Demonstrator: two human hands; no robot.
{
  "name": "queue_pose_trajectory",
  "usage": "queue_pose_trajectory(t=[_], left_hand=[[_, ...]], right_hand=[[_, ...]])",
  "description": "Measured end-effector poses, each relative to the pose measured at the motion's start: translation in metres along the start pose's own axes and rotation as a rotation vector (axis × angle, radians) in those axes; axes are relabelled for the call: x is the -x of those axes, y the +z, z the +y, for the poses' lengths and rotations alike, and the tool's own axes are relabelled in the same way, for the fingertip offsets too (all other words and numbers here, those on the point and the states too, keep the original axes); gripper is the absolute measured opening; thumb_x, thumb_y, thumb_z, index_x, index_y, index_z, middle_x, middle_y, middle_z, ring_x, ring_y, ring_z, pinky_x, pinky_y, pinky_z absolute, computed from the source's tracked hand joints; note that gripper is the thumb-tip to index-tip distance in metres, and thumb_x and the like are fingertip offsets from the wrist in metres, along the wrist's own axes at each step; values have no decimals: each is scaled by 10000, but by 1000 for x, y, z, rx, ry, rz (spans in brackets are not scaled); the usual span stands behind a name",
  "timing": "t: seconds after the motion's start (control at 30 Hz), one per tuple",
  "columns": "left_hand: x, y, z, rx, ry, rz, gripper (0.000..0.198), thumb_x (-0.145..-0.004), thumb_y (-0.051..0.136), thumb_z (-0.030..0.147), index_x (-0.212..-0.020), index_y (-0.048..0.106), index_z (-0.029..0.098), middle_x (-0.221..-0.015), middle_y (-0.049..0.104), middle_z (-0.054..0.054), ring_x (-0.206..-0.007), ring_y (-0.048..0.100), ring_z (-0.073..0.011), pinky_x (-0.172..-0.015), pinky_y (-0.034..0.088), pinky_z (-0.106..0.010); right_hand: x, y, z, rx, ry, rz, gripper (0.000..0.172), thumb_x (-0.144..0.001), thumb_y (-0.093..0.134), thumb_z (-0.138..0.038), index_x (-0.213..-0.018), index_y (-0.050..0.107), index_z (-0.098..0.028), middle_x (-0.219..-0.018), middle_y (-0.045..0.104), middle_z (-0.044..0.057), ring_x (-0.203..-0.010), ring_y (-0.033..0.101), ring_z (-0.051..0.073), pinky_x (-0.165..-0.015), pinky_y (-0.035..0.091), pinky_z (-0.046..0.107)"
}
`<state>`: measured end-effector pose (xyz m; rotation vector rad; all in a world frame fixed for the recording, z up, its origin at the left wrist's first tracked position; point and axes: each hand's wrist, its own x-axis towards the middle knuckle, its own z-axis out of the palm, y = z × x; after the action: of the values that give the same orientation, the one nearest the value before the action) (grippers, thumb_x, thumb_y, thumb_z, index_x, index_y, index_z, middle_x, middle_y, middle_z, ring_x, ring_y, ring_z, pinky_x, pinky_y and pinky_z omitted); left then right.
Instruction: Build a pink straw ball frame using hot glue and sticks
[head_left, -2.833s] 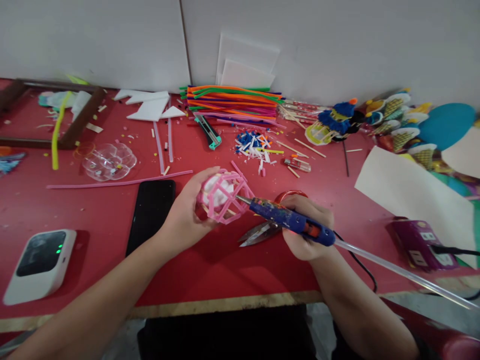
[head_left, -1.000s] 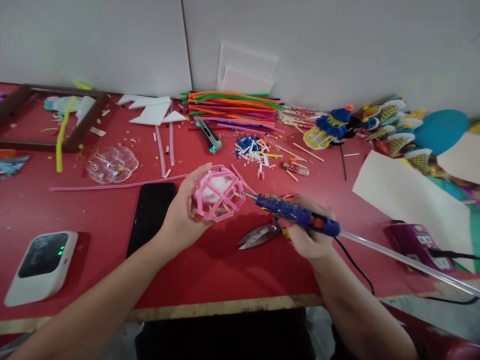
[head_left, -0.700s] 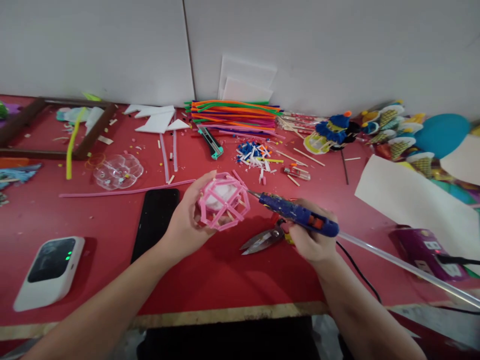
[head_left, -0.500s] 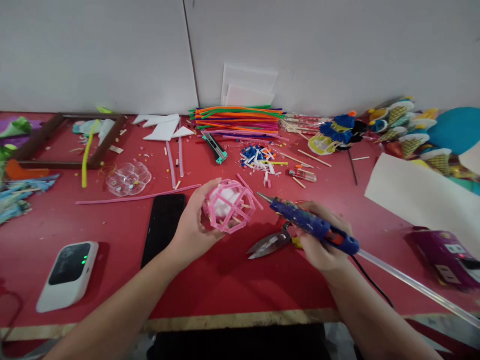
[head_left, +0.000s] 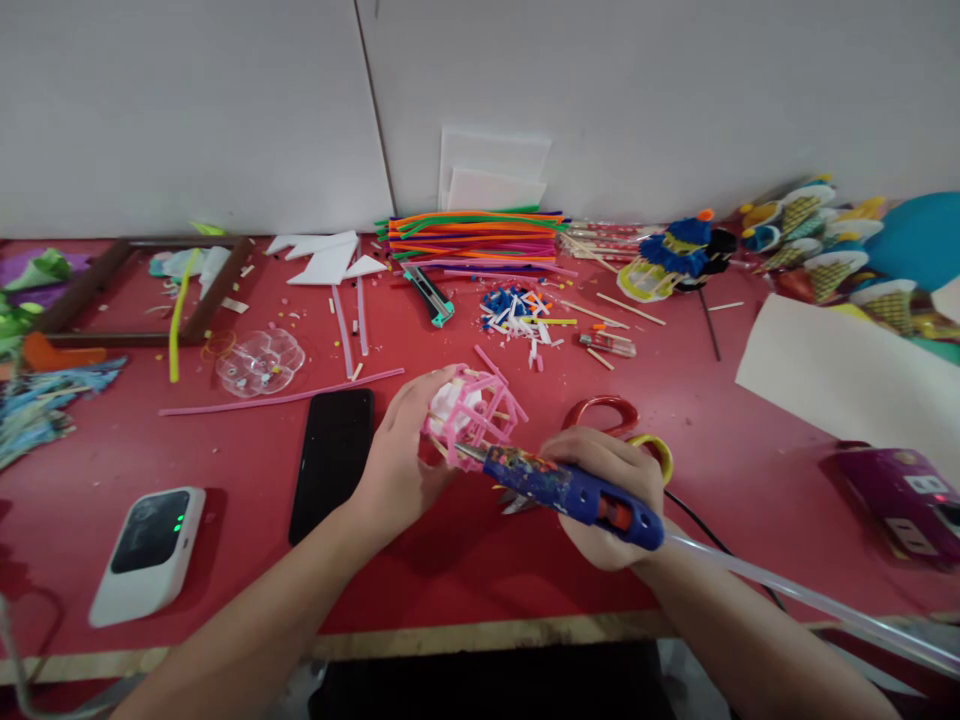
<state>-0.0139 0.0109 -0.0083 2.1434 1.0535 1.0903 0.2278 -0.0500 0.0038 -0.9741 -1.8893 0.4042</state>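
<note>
In the middle of the frame, the left hand [head_left: 397, 450] held a small pink cage [head_left: 491, 411] above the red desk [head_left: 465, 590]. Its fingers were bent around the left side of the cage, so the hand was pinching it; the thumb was partly hidden. The cage was made of pink strips and thin wooden sticks, and a white soft lump [head_left: 454, 408] was inside it.

The right hand [head_left: 611, 462], just right of the centre, was closed around a blue glue gun [head_left: 547, 482] stained with paint. The metal nozzle [head_left: 469, 452] was pointing to the left, at the lower part of the cage; whether it touched the strips, I could not tell. A clear glue stick [head_left: 795, 588] came out from the back of the gun toward the lower right corner.

Below and behind the right hand lay scissors [head_left: 604, 401] with one red and one yellow handle, partly covered. A black phone [head_left: 332, 465] was lying beside the left hand. In the upper middle there was a bundle of coloured pipe cleaners [head_left: 472, 240], with a green cutter [head_left: 429, 295] just below it.
</note>
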Motion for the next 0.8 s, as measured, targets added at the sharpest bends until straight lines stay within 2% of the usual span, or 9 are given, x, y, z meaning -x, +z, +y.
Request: queue_pose_trajectory(t=[0.23,0.53,0.8], left_hand=[[1,1,0,14,-30,-15,758,-804,811,254,-1480,471,284,-1446,608,-134,-1304,614,-330,-1095,525,-541],[-2,-1,5,-9,47,-15,728,-806,795,197,-1459,478,256,-1415,631,-145,-1296,625,-317,-1094,533,-531],[0,-2,4,-24,49,-24,747,-798,780,162,-1469,462,246,-1430,622,-153,-1305,617,-316,-1095,527,-517]], right_hand=[[-1,0,2,26,-19,19,218,-716,599,-199,-930,619,-234,-765,687,26,-625,679,180,-563,560,290],[-12,1,-6,61,-44,56,159,-707,550,-192,-856,567,-242,-636,621,-4,-512,617,159,-466,507,256],[-10,1,-5,52,-22,43,145,-708,547,-211,-849,554,-242,-636,606,-8,-519,606,157,-474,491,259]])
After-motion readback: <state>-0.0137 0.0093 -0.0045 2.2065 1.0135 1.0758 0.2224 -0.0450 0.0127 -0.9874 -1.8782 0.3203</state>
